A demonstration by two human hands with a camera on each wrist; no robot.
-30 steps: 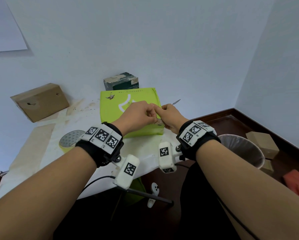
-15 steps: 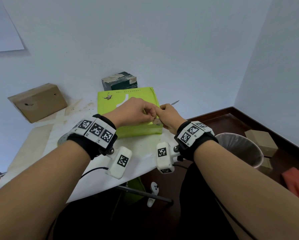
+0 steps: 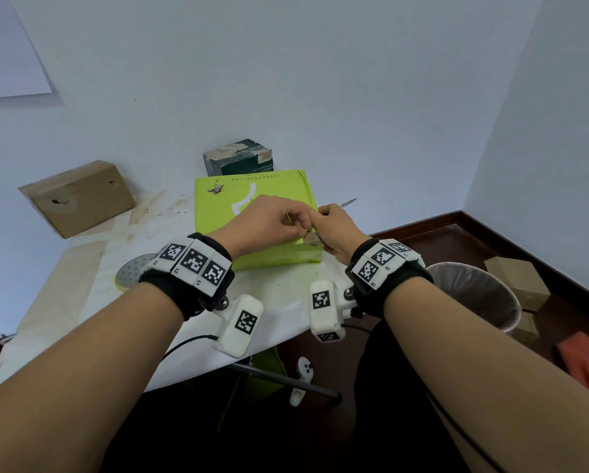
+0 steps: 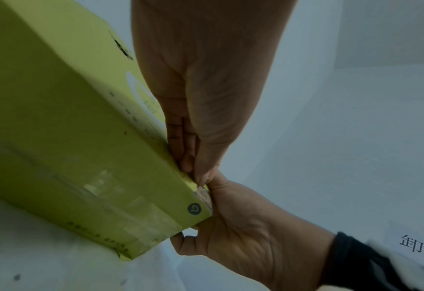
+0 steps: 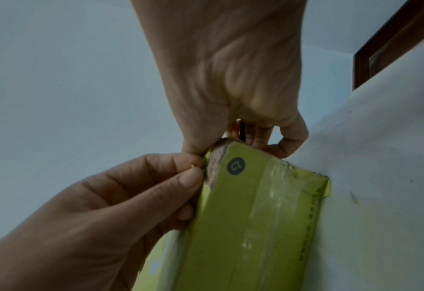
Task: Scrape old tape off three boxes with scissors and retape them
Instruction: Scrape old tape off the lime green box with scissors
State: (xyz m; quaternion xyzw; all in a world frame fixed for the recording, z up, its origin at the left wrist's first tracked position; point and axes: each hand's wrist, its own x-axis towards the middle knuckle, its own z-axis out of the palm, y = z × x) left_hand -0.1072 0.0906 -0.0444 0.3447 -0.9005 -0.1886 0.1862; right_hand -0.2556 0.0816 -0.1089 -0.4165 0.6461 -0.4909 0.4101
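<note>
I am working at the table (image 3: 81, 302), which is filling the middle of the head view, and three boxes are sitting on it: a brown box (image 3: 78, 196) at the left, a dark box (image 3: 238, 158) at the back by the wall, and the green box (image 3: 252, 206) lying flat in the centre. I am judging the green box to be light, stiff card that will dent at its corners, and the clear tape (image 5: 275, 196) across its near side looks slick and thin, likely to tear into strips, so I am taking hold at the frayed near right corner where an edge is already lifting. A bin (image 3: 474, 295) is standing at the lower right. One grey disc (image 3: 132, 271) is lying at the left, partly hidden by my wrist. My left hand (image 3: 269, 220) is curling, thumb and finger pinching a scrap at that corner. My right hand (image 3: 337, 227) is closing round the scissors (image 3: 349, 201), whose single visible tip is poking out beyond the knuckles, while its thumb is pressing on the same corner.
</note>
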